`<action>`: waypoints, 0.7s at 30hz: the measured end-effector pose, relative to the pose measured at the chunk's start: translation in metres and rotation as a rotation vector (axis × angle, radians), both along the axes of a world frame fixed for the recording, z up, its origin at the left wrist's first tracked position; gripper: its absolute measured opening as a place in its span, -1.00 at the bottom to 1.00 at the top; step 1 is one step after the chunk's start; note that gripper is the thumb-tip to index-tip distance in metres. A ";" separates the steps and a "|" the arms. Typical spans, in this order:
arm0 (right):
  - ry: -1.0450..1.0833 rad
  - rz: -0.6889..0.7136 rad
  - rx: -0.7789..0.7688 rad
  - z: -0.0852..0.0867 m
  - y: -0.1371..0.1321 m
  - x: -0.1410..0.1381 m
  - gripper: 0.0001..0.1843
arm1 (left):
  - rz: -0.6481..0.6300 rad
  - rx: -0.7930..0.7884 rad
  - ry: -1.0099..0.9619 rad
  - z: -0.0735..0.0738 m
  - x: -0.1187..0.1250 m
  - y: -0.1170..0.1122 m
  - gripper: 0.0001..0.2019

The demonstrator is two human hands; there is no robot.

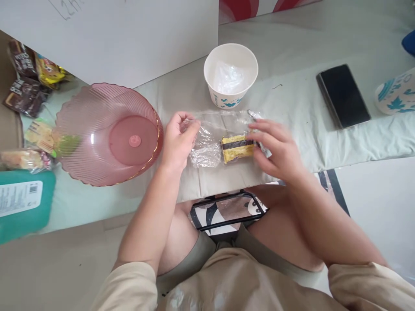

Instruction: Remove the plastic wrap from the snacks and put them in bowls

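My left hand (178,140) is closed, pinching the edge of a clear plastic wrapper (207,144) that lies crumpled on the pale cloth (292,108). A small yellow cake with a dark stripe (236,147) sits at the wrapper's right end. My right hand (277,149) grips that end, fingers curled on the cake and on a torn silvery strip of wrapper (259,129). Both hands are just in front of a white paper cup (231,75) that holds crumpled clear plastic.
A pink ribbed plastic bowl (108,134) stands left of my left hand. Wrapped snacks (29,86) and a teal pack (22,203) lie at far left. A black phone (343,96) and another printed cup (397,93) are at right. A phone in a panda case (227,211) rests on my lap.
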State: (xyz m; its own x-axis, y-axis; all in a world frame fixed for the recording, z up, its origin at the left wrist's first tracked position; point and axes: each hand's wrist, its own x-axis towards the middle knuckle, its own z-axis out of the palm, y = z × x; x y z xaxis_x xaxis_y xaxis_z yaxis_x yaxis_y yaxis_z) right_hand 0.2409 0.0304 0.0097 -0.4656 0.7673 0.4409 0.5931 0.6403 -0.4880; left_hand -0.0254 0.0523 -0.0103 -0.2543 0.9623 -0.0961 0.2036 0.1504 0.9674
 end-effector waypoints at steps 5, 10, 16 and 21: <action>-0.128 -0.130 -0.093 -0.012 0.013 0.008 -0.37 | 0.001 0.277 0.445 -0.006 -0.004 -0.010 -0.53; -0.180 -0.108 -0.018 -0.007 0.006 0.008 -0.52 | -0.062 0.412 0.693 0.001 0.003 -0.027 -0.60; -0.106 -0.063 -0.005 0.010 -0.007 0.009 -0.89 | -0.267 0.420 0.671 0.025 0.020 -0.041 -0.80; -0.212 0.033 -0.036 0.023 -0.018 0.015 -0.86 | -0.418 0.429 0.807 0.032 0.015 -0.049 -0.82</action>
